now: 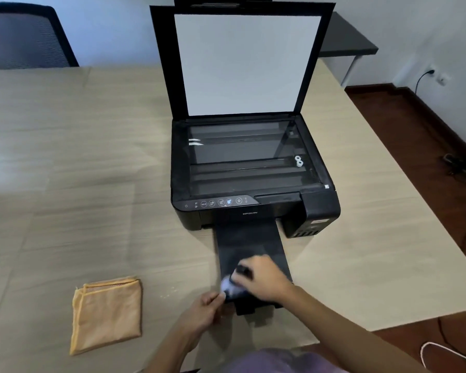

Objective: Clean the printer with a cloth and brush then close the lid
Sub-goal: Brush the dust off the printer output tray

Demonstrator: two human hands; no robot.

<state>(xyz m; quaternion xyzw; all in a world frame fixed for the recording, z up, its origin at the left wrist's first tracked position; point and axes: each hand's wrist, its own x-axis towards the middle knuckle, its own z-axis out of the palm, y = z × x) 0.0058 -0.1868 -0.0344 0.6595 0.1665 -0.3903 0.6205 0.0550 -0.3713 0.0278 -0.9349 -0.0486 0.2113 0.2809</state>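
Observation:
A black printer (253, 208) stands on the light wooden table (92, 184), its scanner lid (245, 63) raised upright and the glass (242, 157) bare. Its black output tray (250, 246) is pulled out toward me. My right hand (261, 278) is over the tray's front end, shut on a small brush (228, 285) with a dark handle and pale bristles, blurred by motion. My left hand (205, 309) pinches the tray's front left corner. A folded orange cloth (106, 313) lies on the table to the left, apart from both hands.
A mesh office chair (24, 36) stands behind the table at the far left. A dark side table (345, 36) is behind the printer. The table's right edge drops to a dark floor (428, 146) with cables and a wall socket (431, 72).

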